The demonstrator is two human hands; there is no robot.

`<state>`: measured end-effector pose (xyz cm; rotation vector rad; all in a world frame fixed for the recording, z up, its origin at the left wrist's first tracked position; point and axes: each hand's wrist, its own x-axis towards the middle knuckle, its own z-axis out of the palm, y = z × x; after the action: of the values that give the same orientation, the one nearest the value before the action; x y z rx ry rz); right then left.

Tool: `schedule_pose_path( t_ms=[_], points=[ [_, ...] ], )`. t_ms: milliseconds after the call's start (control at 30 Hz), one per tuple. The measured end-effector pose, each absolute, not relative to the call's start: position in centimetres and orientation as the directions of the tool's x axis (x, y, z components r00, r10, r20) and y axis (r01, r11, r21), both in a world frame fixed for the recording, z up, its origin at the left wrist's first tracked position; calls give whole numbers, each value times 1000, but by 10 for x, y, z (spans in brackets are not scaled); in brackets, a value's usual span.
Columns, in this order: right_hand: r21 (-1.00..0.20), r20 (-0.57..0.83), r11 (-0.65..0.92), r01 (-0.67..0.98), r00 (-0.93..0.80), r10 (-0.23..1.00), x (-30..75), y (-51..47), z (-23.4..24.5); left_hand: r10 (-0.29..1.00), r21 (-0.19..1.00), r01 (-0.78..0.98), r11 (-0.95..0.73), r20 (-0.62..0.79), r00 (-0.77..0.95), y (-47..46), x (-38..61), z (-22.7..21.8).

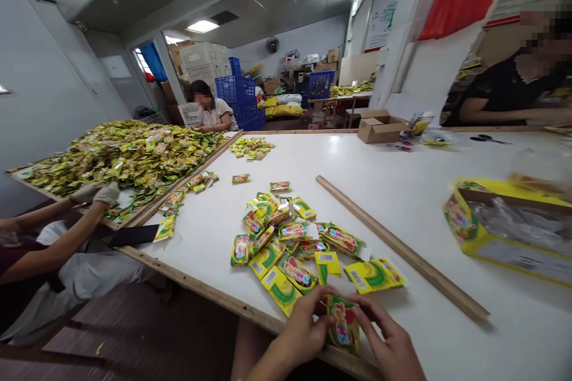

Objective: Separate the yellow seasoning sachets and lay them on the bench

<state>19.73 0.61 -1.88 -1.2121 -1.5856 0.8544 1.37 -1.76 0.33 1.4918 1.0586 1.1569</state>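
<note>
Near the table's front edge, my left hand [308,324] and my right hand [382,333] grip a small yellow-green printed carton [343,324] from either side. Its upper end has a pale flap raised between my fingers; whether anything is inside I cannot tell. Just beyond my hands lies a loose pile of similar small cartons [281,271], some flat, others filled out, several with white flaps sticking out. One yellow carton [375,275] rests apart at the pile's right.
A wooden strip [402,247] lies diagonally right of the pile. Farther right stands a yellow display box [513,253] with clear plastic in it. A brown carton [379,127] and scissors [489,139] are at the back. On the left, a gloved co-worker sits beside heaped packets [134,152].
</note>
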Motion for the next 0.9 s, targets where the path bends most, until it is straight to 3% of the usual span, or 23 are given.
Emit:
schedule_pose_path(
  t_ms=[167,333,600,900],
  points=[
    [-924,271,277,265,-58,961,186,7,-4,964,961,119,-249,234,129,-13,18,6],
    [-958,265,253,137,76,961,180,7,-7,952,954,33,-297,293,92,-10,25,5],
    [-930,307,312,193,-55,950,179,-1,9,943,933,139,-333,326,70,-10,25,12],
    [-931,261,243,273,30,965,174,2,14,981,975,130,-180,187,-47,-2,37,19]
  ],
)
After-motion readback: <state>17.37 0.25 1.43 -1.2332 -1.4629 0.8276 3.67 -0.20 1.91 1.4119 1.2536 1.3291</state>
